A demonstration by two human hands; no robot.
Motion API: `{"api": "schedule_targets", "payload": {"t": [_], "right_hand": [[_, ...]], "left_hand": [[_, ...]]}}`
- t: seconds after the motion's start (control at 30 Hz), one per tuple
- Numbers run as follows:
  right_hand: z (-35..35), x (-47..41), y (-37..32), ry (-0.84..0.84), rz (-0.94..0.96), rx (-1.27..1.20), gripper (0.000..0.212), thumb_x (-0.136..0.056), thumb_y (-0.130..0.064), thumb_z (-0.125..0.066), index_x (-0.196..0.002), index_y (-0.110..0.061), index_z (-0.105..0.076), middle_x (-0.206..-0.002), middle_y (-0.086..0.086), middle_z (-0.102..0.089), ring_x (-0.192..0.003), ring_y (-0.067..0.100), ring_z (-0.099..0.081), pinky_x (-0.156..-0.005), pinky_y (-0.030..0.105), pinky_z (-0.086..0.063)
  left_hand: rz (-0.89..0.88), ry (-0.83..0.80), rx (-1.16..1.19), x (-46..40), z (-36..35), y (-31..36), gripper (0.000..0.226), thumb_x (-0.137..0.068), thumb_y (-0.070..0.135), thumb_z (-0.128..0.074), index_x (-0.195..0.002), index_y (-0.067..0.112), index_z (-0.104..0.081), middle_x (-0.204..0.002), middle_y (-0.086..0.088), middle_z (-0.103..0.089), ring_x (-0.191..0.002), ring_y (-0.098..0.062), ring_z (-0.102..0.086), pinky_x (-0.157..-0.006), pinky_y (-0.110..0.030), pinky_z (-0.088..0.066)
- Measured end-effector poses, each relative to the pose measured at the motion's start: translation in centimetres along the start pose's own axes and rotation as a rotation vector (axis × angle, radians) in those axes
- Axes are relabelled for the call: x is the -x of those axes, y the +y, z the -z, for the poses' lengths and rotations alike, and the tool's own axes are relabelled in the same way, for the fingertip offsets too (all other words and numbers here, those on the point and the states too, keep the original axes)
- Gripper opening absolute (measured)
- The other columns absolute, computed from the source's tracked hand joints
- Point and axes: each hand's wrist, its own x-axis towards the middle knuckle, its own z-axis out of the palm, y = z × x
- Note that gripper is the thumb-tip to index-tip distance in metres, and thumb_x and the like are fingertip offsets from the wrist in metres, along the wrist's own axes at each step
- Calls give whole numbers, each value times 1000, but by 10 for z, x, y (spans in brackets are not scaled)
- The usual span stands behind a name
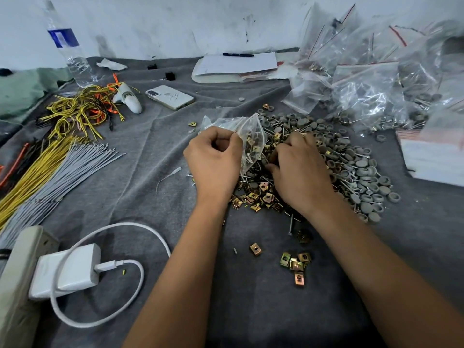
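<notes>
Forearms [190,272] reach in from the near edge. Left hand [213,159] pinches a clear zip bag [249,136] at the middle of the surface [150,197]; right hand [298,169], fingers curled, sits in the pile of screws and clip nuts [261,194] just right of the bag, its grip unclear.

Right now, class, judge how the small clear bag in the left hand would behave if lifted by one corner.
The clear bag is probably floppy: its thin film crumples where the left hand pinches it. It would likely sag, bottom-heavy, since screws and clips lie inside. Those screws might pierce the film.
</notes>
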Motion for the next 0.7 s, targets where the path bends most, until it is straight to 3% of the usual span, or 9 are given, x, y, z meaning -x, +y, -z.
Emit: {"api": "schedule_targets", "payload": {"t": [0.1, 0.27, 0.47, 0.6, 0.7], "right_hand": [[3, 1, 5, 55, -4, -165, 19, -97, -29, -66, -105, -11, -66, -107, 3, -58, -110, 23, -50, -92, 33, -44], [20, 1, 7, 237, -41, -473, 6, -96, -12, -69, -97, -9, -64, -85, -4, -63, -75, 11, -61, -68, 24, -53], [31, 3, 8, 326, 164, -471, 10, -87, -9, -79, -96, -8, -76, -93, 4, -72, -84, 9, -62, -81, 5, -42], [28, 1, 2, 257, 227, -447, 13, -84, -9, -81, -96, -8, -76, -92, 3, -72, -83, 10, -62, -79, 19, -49], [23, -2, -2, 249, 231, -429, 15, -79, -5, -83, -90, -8, -73, -87, 3, -71, -80, 15, -61, -75, 25, -48]], "left_hand": [[-6, -8, -7, 0, 0, 0, 26, -83, 10, -71, -65, 29, -69, -53, 11, -64, -49, -1, -54, -50, -18, -43], [-38, -58, -49, 1, -3, -3, 23, -84, 9, -71, -68, 26, -71, -55, 8, -64, -51, -4, -56, -52, -23, -46], [-95, -90, -73, 2, -5, -5, 21, -81, 12, -69, -65, 26, -68, -56, 10, -65, -49, 0, -54, -49, -17, -41], [-137, -109, -79, 2, -6, -5, 19, -80, 13, -67, -66, 27, -68, -58, 14, -65, -50, 0, -57, -51, -14, -41], [-193, -127, -135, 2, -6, -8, 12, -81, 18, -69, -70, 23, -71, -60, 9, -66, -55, -5, -62, -55, -20, -47]]}}
